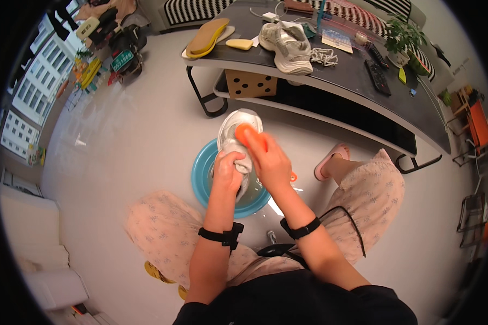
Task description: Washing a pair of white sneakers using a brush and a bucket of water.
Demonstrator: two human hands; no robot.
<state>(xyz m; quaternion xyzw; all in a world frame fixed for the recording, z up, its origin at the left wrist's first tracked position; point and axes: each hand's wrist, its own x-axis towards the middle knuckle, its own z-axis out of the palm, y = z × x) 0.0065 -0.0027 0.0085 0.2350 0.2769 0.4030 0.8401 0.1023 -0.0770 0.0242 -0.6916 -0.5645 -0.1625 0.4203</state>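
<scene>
A white shoe (225,129) is tilted over a round blue basin (199,176) on the floor, its toe pointing away from me. My left hand (226,170) is closed around the shoe's upper, near its opening. An orange brush (246,132) sits in my right hand (274,167), whose fingers are wrapped over it and press it to the front of the shoe. The brush's bristles are hidden beneath it. Water shows in the basin below my hands, and part of the shoe's heel end hangs inside the rim.
Ahead stands a low dark table (341,70) holding a second white sneaker (287,49), yellow insoles (209,38), a yellow soap bar (239,44), white shoelaces (323,57) and a remote (377,77). A spotted cardboard box (251,84) is on its lower shelf. A scooter (119,46) stands far left.
</scene>
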